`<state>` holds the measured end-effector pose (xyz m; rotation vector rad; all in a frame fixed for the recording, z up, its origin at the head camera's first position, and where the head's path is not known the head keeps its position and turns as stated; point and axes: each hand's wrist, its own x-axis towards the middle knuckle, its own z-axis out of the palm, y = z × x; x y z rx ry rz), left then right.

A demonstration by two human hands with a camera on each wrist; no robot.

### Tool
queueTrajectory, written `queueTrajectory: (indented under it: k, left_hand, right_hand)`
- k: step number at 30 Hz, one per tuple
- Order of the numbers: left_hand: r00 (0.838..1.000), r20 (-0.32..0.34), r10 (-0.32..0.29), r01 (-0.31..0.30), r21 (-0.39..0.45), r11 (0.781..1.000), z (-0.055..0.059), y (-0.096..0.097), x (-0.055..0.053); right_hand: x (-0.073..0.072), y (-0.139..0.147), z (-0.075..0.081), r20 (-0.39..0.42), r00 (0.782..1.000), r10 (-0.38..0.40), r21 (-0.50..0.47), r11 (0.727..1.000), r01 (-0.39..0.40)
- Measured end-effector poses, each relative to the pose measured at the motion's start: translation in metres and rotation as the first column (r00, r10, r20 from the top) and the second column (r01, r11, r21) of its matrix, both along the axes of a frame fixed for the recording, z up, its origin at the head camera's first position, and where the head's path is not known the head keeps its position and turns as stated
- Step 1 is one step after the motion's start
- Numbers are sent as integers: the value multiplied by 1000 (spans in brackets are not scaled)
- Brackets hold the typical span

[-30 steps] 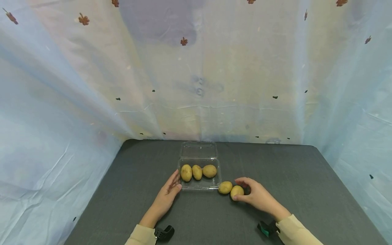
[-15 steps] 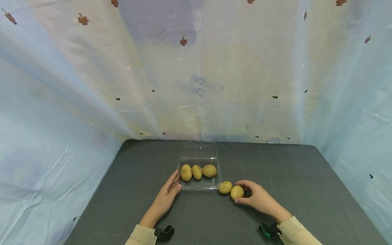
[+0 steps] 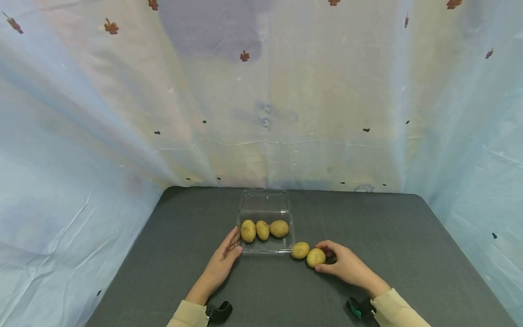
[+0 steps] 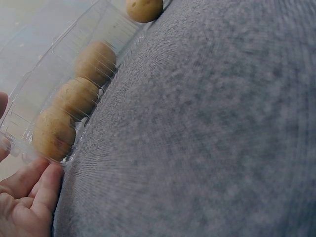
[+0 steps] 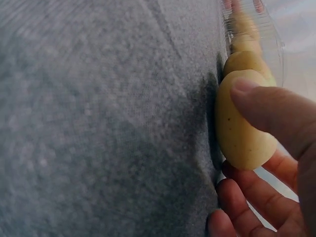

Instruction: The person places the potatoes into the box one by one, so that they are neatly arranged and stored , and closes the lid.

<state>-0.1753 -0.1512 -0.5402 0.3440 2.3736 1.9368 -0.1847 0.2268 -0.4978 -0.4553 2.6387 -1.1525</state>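
Observation:
A clear plastic clamshell container [image 3: 265, 247] lies with its lid folded back, away from the person. Inside it three potatoes [image 3: 263, 230] sit in a row. My left hand [image 3: 222, 263] rests along the container's left side, fingers straight, thumb at the front corner. Outside the front right corner are two more potatoes, side by side on the table. My right hand [image 3: 347, 265] holds the right one, a smooth yellow potato [image 5: 242, 128], with the thumb on its near side and fingers around the far side. The other loose potato [image 3: 300, 250] is right at the container's corner.
Everything lies on a dark grey table [image 3: 196, 209] with rounded back corners. A pale patterned curtain [image 3: 286, 113] hangs behind it and along both sides. Black bands [image 3: 220, 312] are on both wrists, below light sleeves.
My right thumb and fingers have shifted slightly back to the right around the potato, baring more of it. My left hand, the container and the other potatoes stay in place.

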Motion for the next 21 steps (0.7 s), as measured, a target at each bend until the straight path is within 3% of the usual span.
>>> queueTrajectory:
  k: [8,21]
  left_hand:
    - [999,50,20,-18,-27,999,-1,0,-2]
    - [999,35,24,-23,-38,999,1,2,-1]
  right_hand:
    - [-1,1,-3,-4,1000,14,-2,1000,-14]
    - [-3,2,-4,4,1000,27,12,1000,-28]
